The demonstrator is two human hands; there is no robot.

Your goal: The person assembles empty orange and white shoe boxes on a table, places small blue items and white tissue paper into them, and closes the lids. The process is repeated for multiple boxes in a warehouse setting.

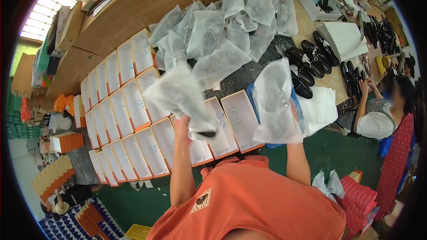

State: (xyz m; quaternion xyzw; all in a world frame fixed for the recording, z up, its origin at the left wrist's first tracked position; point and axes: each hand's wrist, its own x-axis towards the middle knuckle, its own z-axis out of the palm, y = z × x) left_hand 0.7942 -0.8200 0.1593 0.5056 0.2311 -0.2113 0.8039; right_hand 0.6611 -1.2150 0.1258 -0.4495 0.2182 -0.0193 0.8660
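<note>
My left hand (182, 125) is closed on a white translucent bag (175, 90), held over the open shoe boxes and blurred by motion. A black tip, like that of a shoe, pokes out at its lower end. To the right, my right hand (294, 110) grips another white translucent bag (276, 102), and most of its fingers are hidden behind it. Small shiny spots show through that bag. Below the hands, rows of open shoe boxes (242, 118) with white insides and orange sides stand on the dark table. Behind them lies a heap of filled white bags (207, 33).
A blue basin (254, 95) sits partly under the right bag. Pairs of black shoes (313, 58) and white paper sheets (340, 40) are on the table at right, where another person (378, 115) handles shoes. Tall cardboard (138, 11) borders the far side.
</note>
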